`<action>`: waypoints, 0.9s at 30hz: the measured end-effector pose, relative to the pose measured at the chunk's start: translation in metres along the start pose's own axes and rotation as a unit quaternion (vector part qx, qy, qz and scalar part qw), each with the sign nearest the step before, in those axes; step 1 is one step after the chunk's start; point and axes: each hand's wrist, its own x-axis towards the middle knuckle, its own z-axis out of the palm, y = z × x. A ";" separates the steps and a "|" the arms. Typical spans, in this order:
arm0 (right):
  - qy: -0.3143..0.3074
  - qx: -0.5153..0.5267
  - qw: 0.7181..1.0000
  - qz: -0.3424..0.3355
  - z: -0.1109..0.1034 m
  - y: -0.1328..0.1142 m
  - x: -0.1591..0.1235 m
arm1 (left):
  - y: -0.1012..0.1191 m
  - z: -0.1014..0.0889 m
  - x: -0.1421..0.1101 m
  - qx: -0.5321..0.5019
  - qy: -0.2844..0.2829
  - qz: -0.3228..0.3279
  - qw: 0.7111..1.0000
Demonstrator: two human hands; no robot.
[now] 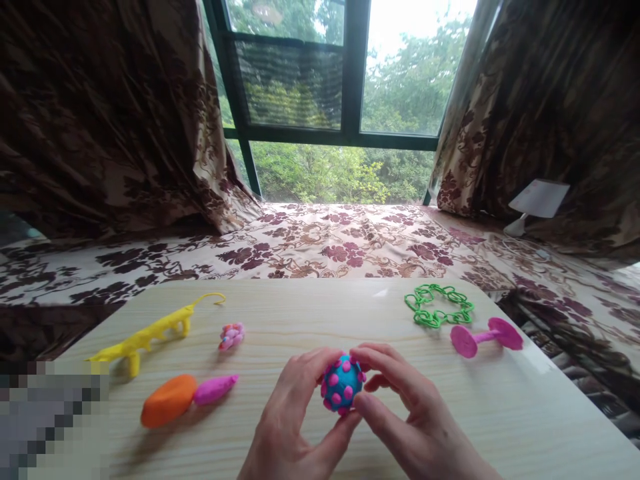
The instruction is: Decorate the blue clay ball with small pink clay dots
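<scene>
A blue clay ball (344,383) studded with several pink dots is held just above the front middle of the table. My left hand (300,417) grips it from the left, thumb below and fingers along its side. From the right, my right hand (405,413) pinches the same ball between thumb and fingertips. Parts of the ball's sides are hidden behind the fingers. Nearest to my left hand lies a pink clay piece (215,390), which touches an orange clay piece (170,400).
On the table (310,307), a yellow clay animal (155,333) and a small pink lump (231,336) lie left. A green clay chain (440,307) and a pink dumbbell shape (485,338) lie right. Behind are a patterned cloth ledge (345,240) and a white lamp (537,200).
</scene>
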 end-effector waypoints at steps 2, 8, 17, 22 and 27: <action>0.005 0.086 0.995 0.059 0.002 0.001 0.002 | 0.001 -0.001 0.000 -0.043 -0.016 -0.027 0.999; 0.018 0.212 0.964 0.158 0.004 0.000 0.005 | 0.006 -0.007 0.008 -0.356 -0.080 -0.301 0.881; -0.009 0.098 0.991 0.092 0.005 -0.001 0.004 | 0.003 -0.009 0.011 -0.425 -0.097 -0.338 0.834; -0.019 0.193 0.968 0.159 0.002 -0.001 0.004 | 0.002 -0.012 0.016 -0.472 -0.114 -0.375 0.790; -0.029 0.235 0.956 0.175 -0.001 -0.005 0.004 | 0.010 -0.014 0.014 -0.464 -0.123 -0.341 0.808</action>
